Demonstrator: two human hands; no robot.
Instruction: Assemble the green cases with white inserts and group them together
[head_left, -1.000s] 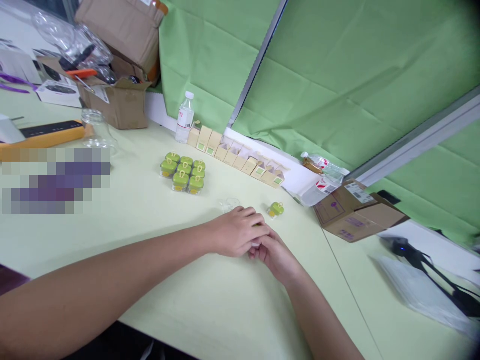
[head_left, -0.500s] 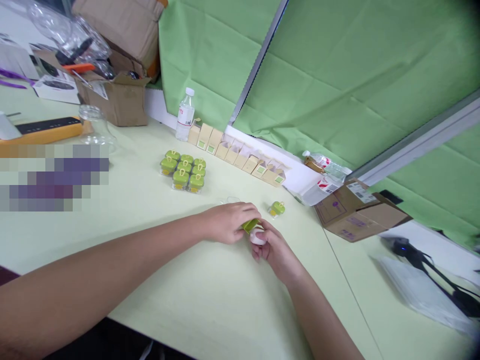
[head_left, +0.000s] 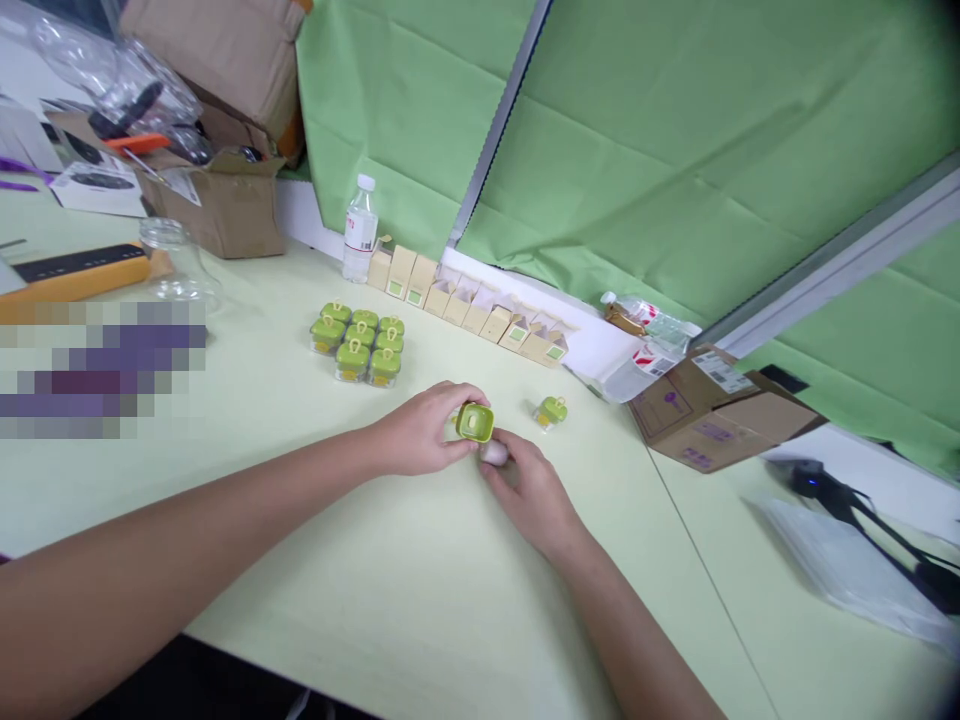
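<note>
My left hand point(head_left: 420, 432) grips a small green lid point(head_left: 475, 422) between thumb and fingers. Its hollow underside faces up toward me, with a pale spot in the middle. Just below it, my right hand point(head_left: 538, 495) pinches a small white rounded piece point(head_left: 493, 453), close against the lid's edge; its exact kind does not show. To the right stands one small clear box with a green lid point(head_left: 553, 409) and a yellow loop on top. Further left, several matching green-lidded boxes point(head_left: 352, 352) sit in a tight group.
Along the wall runs a row of small open cardboard boxes point(head_left: 459, 298), with a water bottle point(head_left: 361, 230) at its left end. More bottles point(head_left: 645, 360) lie beside a larger carton point(head_left: 712, 415) at right. A glass jar point(head_left: 171, 262) and a filled carton point(head_left: 236, 205) stand at left.
My left hand has turned the green lid so that its inside faces me. Both hands have shifted slightly left and up, the white piece still in the right one.
</note>
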